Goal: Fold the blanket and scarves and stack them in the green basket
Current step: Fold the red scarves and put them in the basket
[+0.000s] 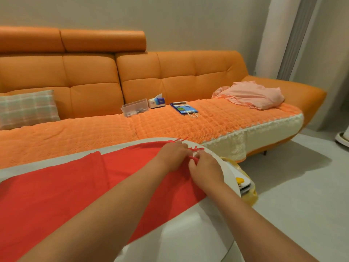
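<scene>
A red scarf (62, 188) lies spread flat across a white round table (188, 233), with red fringe at its far right end by the table's rim. My left hand (173, 155) and my right hand (206, 170) are side by side at that fringed end. Each pinches the scarf's edge with curled fingers. A second red layer (56, 163) overlaps the scarf at the left. A pink cloth (253, 96) lies bunched on the sofa's right end. No green basket is in view.
An orange sofa (170, 72) with a quilted orange cover stands right behind the table. On it are a plaid cushion (28, 108), a clear box (135, 107), a tissue box (156, 103) and a blue paper bag (184, 109). A yellow bag (245, 182) sits on the floor by the table.
</scene>
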`<state>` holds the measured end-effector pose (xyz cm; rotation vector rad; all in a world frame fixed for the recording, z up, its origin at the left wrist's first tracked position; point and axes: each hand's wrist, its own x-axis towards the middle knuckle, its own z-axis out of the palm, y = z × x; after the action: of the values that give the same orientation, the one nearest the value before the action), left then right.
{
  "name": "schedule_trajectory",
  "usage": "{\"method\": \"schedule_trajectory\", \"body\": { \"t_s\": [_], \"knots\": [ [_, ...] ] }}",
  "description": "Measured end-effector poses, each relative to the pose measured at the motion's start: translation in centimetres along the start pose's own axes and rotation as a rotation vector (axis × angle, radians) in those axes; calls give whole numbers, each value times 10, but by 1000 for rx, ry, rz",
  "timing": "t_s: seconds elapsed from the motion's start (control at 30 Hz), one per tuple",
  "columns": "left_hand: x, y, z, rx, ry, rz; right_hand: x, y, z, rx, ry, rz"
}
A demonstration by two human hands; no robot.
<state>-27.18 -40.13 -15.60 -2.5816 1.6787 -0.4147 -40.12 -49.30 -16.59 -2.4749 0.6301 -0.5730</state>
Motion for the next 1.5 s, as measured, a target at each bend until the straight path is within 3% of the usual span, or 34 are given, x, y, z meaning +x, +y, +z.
{"method": "schedule_trajectory", "body": {
  "t_s": [0.13,0.3,0.43,0.5,0.57,0.67,0.73,0.83,0.97,1.03,1.13,1.3,1.33,1.4,1.43,1.5],
  "knots": [
    [-23,-22,-25,71,68,-11,-5,-16,-4,195,-39,-54],
    [-77,-60,-49,305,129,-58,-23,-53,1,316,-180,-309],
    [-139,-81,-45,223,-140,-169,-46,-79,6,195,-583,-416],
    [-165,-90,-41,213,-157,-273,-53,-85,8,185,-747,-418],
    [-178,-97,-36,87,16,-413,-50,-87,10,238,-670,-389],
    [-165,-95,-28,-177,224,-531,-41,-88,18,244,-408,-341],
    [-144,-85,-24,-228,167,-521,-39,-89,23,140,-350,-339],
    [-115,-78,-11,-151,-19,-475,-41,-90,28,-26,-420,-377],
    [-96,-89,6,-40,8,-501,-44,-92,36,-13,-421,-413],
    [-94,-95,6,-136,110,-621,-45,-95,41,-28,-426,-478],
    [-105,-116,1,-343,270,-959,-46,-100,43,-54,-523,-511],
    [-134,-151,-6,-312,110,-1290,-46,-107,40,10,-566,-516],
    [-136,-150,-7,-288,153,-1261,-46,-108,40,37,-591,-504],
    [-137,-144,-6,-213,289,-1002,-47,-109,40,182,-663,-441],
    [-138,-142,-3,-197,265,-810,-47,-110,39,293,-694,-395],
    [-139,-139,5,-165,11,-528,-45,-109,38,472,-739,-288]
  ]
}}
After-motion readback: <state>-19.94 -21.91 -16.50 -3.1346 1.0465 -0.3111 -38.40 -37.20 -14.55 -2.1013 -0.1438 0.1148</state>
